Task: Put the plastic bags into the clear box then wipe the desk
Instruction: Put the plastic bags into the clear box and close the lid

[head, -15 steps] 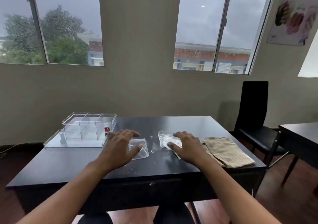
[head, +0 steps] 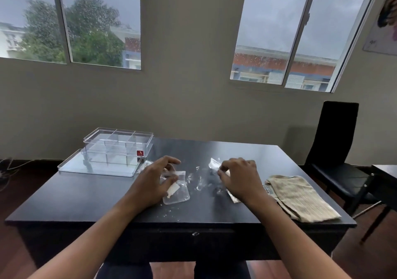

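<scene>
Both hands just went from flat to pinching: left hand grips one plastic bag, right hand another bag; clear box next.

My left hand is resting on a plastic bag, and between it and the clear box the dark desk is lying bare, so a path is standing open there. The box's lid is lying flat in front of it, taking up the far left. Crumbs and wet spots are sitting between my hands. A folded beige cloth is blocking the desk just beside my right hand.
</scene>
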`<state>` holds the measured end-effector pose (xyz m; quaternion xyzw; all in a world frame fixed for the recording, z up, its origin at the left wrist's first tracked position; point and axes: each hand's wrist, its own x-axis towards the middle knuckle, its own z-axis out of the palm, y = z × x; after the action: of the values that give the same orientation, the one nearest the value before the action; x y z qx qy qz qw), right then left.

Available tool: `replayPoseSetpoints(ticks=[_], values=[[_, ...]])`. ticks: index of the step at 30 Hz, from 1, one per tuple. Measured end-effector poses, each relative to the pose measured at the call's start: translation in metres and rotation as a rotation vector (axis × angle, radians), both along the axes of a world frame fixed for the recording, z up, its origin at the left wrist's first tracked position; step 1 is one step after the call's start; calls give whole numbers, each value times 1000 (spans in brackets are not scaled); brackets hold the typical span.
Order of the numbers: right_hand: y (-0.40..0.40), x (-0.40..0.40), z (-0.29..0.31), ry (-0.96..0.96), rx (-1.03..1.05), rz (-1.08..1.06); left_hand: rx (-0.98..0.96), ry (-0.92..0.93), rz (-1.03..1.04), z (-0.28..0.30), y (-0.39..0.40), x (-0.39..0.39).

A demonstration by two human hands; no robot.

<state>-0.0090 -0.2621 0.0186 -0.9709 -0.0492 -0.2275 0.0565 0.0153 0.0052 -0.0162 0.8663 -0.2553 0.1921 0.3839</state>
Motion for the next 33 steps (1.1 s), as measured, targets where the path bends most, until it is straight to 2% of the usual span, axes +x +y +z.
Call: replayPoseSetpoints(ticks=[3,5,8,11,15,23,28,33], values=[[2,1,11,-94,111,33,-111,-12,15,-1,1,1],[4,0,15,-84,141,60,-164,21,41,-2,5,4],[8,0,13,177,148,105,-199,66,41,-3,7,5],[11,3,8,405,272,167,-219,73,42,-2,7,4],[11,14,6,504,190,141,-209,72,57,-2,8,4],[3,37,14,651,540,140,-279,82,84,0,11,3],[-5,39,13,609,466,113,-350,120,97,2,11,1],[-7,42,15,609,328,62,-338,130,131,5,9,-2]])
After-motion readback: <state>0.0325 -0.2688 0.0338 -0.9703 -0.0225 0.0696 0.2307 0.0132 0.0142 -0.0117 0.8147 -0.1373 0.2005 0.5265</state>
